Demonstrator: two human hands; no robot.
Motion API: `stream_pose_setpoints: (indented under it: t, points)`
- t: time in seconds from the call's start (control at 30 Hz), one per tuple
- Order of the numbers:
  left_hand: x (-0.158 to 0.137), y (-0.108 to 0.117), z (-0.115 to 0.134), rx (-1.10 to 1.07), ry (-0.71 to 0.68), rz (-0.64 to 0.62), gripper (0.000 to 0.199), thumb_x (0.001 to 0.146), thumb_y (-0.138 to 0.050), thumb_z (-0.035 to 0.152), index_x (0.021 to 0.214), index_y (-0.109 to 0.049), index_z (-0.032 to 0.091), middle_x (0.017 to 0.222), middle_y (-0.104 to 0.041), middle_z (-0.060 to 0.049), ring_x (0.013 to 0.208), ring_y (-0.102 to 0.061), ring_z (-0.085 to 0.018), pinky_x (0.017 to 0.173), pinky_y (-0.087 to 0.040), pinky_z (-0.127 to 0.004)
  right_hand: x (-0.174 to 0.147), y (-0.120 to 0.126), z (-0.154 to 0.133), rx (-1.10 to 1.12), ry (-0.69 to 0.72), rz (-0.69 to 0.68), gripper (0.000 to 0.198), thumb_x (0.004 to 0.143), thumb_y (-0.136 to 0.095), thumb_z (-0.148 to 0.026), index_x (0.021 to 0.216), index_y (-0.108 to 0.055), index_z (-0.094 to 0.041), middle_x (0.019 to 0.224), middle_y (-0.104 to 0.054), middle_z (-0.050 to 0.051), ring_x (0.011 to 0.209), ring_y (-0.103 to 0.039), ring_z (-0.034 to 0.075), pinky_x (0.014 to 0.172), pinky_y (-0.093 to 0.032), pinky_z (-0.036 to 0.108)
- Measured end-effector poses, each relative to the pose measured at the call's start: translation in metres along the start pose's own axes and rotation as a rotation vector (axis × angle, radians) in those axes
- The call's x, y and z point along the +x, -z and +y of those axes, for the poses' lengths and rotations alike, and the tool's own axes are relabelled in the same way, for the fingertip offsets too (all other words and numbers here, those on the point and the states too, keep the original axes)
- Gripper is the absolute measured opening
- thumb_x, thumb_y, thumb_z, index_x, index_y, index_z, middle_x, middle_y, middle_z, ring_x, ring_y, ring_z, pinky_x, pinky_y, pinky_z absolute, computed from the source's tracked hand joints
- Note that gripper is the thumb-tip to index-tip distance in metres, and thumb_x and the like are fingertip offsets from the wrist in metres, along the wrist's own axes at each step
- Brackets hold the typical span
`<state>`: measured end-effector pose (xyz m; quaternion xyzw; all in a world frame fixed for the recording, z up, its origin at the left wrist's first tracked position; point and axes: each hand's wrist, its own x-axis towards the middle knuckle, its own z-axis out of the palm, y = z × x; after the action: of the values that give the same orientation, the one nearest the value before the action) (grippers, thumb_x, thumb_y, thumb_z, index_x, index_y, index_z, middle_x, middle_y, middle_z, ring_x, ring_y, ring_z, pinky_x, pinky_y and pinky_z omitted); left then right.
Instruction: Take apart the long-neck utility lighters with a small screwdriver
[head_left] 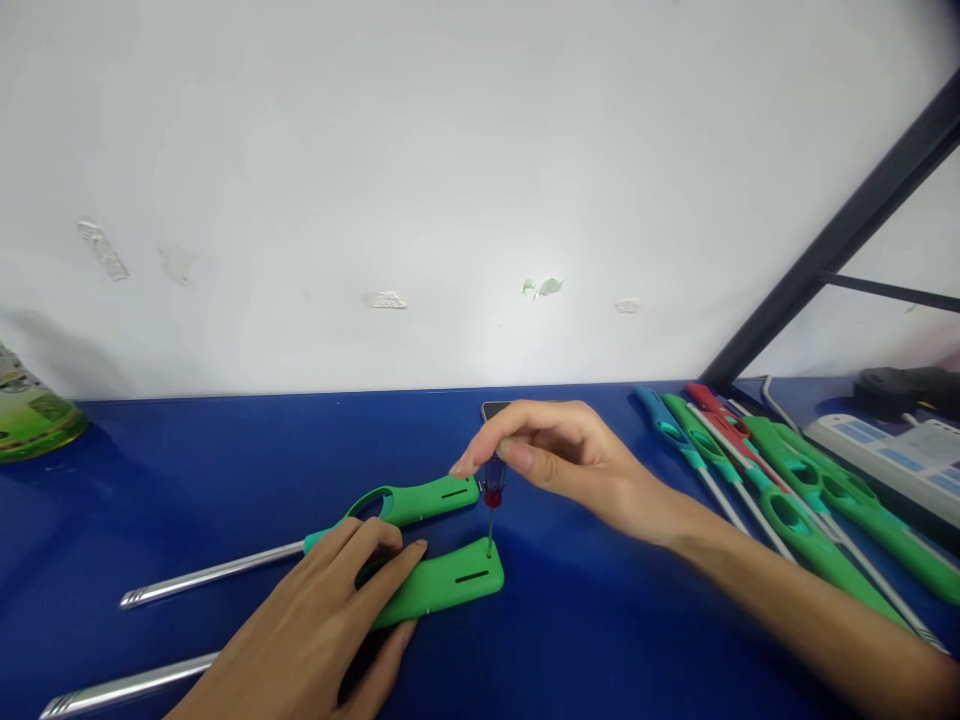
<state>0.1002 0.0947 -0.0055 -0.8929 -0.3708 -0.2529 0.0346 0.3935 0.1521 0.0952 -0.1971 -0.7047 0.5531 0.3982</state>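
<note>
My left hand (330, 605) is wrapped round the middle of a green long-nosed gas lighter (442, 590) lying on the blue table. Its metal tube sticks out to the left from under my wrist. In my right hand (559, 450) a small screwdriver (493, 492) with a clear and red handle stands nearly upright. The screwdriver's tip sits at the small hole near the lighter's right end. Just behind lies a second green lighter (427, 500), its tube also pointing left. My left hand partly hides both lighters.
Several green, red and blue lighters (795, 500) lie in a group at the right. A white power strip (892, 455) is beyond them, beside a black metal frame (832, 235). A phone-like object (493, 409) is partly hidden behind my right hand. A green-labelled bottle (34, 410) stands far left.
</note>
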Motion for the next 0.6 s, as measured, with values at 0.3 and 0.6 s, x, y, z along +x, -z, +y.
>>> stream_pose_setpoints:
  t: [0.3,0.6]
  points:
    - [-0.004,-0.003,-0.001,0.016,0.003,0.019,0.049,0.107,-0.063,0.031,0.156,-0.065,0.034,0.140,-0.076,-0.004,0.130,-0.076,-0.029,0.114,-0.065,-0.042,-0.001,-0.001,0.002,0.004,-0.033,-0.001,0.018,0.113,-0.076,-0.031,0.128,-0.083,-0.025,0.109,-0.081,0.005,0.097,-0.075,0.018,0.087,-0.060,0.031]
    - [-0.004,-0.002,-0.001,0.022,0.003,0.003,0.048,0.108,-0.060,0.033,0.156,-0.064,0.034,0.140,-0.076,-0.004,0.130,-0.076,-0.028,0.113,-0.066,-0.045,-0.003,-0.001,-0.008,-0.151,-0.022,0.066,0.009,0.108,-0.083,-0.031,0.114,-0.087,-0.025,0.109,-0.077,0.004,0.098,-0.070,0.019,0.090,-0.058,0.032]
